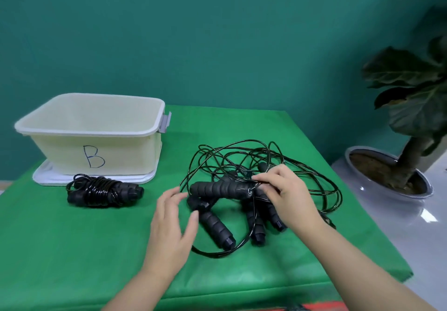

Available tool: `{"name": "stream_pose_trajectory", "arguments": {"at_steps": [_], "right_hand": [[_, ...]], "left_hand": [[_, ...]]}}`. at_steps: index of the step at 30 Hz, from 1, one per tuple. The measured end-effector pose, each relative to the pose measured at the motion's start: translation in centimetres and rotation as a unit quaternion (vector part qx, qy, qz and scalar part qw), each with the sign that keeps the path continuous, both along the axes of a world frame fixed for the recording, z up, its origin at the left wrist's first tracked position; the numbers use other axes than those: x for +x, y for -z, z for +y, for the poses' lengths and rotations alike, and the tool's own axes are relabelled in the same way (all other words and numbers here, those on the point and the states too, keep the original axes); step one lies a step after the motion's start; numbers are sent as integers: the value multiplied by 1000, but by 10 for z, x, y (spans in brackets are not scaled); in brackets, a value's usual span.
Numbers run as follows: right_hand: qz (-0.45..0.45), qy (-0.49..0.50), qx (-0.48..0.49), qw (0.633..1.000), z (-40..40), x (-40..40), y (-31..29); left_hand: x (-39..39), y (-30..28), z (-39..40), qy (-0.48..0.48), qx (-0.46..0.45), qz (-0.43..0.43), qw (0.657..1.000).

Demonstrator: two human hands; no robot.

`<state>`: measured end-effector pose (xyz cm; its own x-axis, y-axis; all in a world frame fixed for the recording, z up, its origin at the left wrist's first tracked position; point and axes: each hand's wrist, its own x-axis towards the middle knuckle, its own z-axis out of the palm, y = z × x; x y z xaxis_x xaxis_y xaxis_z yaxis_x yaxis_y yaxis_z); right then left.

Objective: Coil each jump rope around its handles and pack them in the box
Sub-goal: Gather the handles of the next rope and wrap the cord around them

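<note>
Both hands were down at the tangle of loose jump ropes (254,190) on the green cloth. Fingers of the right hand (287,194) were curled at the cord end of the uppermost handle (217,190), pinching either the thin black cord or the handle's tip where the cord leaves it; which of the two could not be told. That handle lay nearly crosswise, its long axis running left to right, with its free end pointing toward the left hand (174,223). The left hand was open, fingers straight and slightly spread, just beside that free end and the short handle stub under it, apparently touching neither. So the left hand was the nearer one to take the handle's body, I judged, while the right already controlled its cord end.

Three more handles lay beneath and in front, angled toward the person, with cord looped wide behind and to the right, several strands crossing over the handles. Freeing one rope would likely drag the others.

Well apart to the left lay one coiled rope (104,192), cord wound around its paired handles, just in front of the box (96,139) marked B, which sat on a white lid (43,177). No rope could be seen inside the box. A potted plant (408,107) stood beyond the table's right edge.
</note>
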<state>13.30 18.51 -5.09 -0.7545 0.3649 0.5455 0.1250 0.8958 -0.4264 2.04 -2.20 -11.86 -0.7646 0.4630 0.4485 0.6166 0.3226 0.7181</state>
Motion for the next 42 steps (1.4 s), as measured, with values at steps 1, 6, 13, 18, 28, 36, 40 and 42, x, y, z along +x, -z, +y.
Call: {"name": "stream_pose_trajectory", "arguments": {"at_steps": [1, 6, 13, 18, 28, 36, 40, 42], "right_hand": [[15, -3, -2, 1000, -3, 4, 0], [77, -23, -19, 997, -18, 14, -7], [64, -30, -50, 996, -31, 22, -21], [35, 14, -257, 966, -60, 23, -45], [36, 47, -329, 942, -42, 27, -64], [-4, 73, -228, 971, -19, 52, -69], [0, 71, -256, 964, -14, 57, -62], [-3, 65, -280, 958, -14, 59, -58]], "left_hand": [[11, -12, 10, 23, -5, 9, 1000], [41, -40, 48, 30, -127, 126, 983], [34, -68, 40, 11, -169, 106, 980], [43, -88, 39, -37, -171, 155, 972], [11, -144, 16, 95, -210, 89, 969], [-11, -196, -6, -38, -159, 101, 981], [-10, -212, -12, -53, -164, 148, 974], [-4, -216, -14, -29, -135, 115, 984]]}}
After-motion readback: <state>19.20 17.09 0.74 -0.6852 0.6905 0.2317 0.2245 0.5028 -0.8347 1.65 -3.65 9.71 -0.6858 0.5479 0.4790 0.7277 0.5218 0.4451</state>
